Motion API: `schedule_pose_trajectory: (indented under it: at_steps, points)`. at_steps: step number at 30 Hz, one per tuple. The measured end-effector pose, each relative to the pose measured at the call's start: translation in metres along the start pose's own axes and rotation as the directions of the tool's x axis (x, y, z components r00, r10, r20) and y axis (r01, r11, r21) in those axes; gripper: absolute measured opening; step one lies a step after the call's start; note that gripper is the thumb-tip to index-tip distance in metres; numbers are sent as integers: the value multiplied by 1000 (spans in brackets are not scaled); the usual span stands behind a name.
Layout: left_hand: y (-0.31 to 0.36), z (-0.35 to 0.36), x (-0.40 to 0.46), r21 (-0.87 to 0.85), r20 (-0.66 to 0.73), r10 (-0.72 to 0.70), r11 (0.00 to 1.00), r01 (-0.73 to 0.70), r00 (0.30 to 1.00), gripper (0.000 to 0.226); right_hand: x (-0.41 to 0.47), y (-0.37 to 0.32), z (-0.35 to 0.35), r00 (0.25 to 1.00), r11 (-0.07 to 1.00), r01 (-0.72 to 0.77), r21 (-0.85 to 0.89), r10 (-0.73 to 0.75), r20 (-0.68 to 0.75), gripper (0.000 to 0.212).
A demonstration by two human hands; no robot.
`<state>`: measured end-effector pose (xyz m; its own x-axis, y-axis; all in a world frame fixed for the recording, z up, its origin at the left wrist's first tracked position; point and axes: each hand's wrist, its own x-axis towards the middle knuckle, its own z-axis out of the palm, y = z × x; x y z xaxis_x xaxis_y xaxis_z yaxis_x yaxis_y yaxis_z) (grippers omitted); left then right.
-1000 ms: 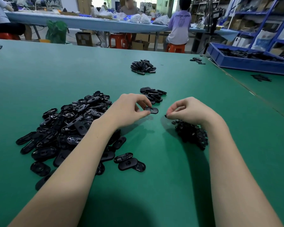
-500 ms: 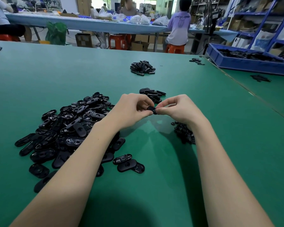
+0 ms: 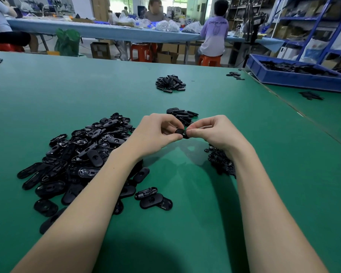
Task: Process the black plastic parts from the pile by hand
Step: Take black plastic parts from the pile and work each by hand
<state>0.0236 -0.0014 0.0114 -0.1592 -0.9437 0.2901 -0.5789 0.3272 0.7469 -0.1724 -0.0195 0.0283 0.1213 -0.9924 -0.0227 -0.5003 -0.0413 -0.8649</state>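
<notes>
A big pile of black oval plastic parts (image 3: pixel 81 154) lies on the green table (image 3: pixel 185 223) at my left. My left hand (image 3: pixel 156 133) and my right hand (image 3: pixel 215 131) meet above the table and both pinch one black oval part (image 3: pixel 182 133) between thumbs and fingertips. Under my right wrist sits a heap of small black ring-like pieces (image 3: pixel 220 162). Just behind my hands lies a small stack of oval parts (image 3: pixel 182 115). Three loose parts (image 3: pixel 154 199) rest near my left forearm.
Another small heap of black parts (image 3: pixel 170 83) sits farther back on the table. A blue tray (image 3: pixel 295 75) of black pieces stands at the back right, with a few loose parts (image 3: pixel 234 74) beside it. People sit at a blue bench behind the table.
One second ago my left hand alone held the part and my right hand hovered over the small pieces. My right hand moved left and now pinches the same part.
</notes>
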Motion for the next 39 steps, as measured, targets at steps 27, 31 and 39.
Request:
schedule_pose_trajectory:
  at_steps: [27,31,39]
  points:
    - [0,-4,2,-373,82,-80,922,105,993,19,-2,6,1,989,967,-136,214,118,92,31]
    - [1,-1,4,-392,80,-152,904,171,985,11,-2,4,5,995,977,-96,188,89,46,22]
    - [-2,5,5,-371,45,-258,893,256,965,8,4,3,9,1000,991,-19,130,19,3,13]
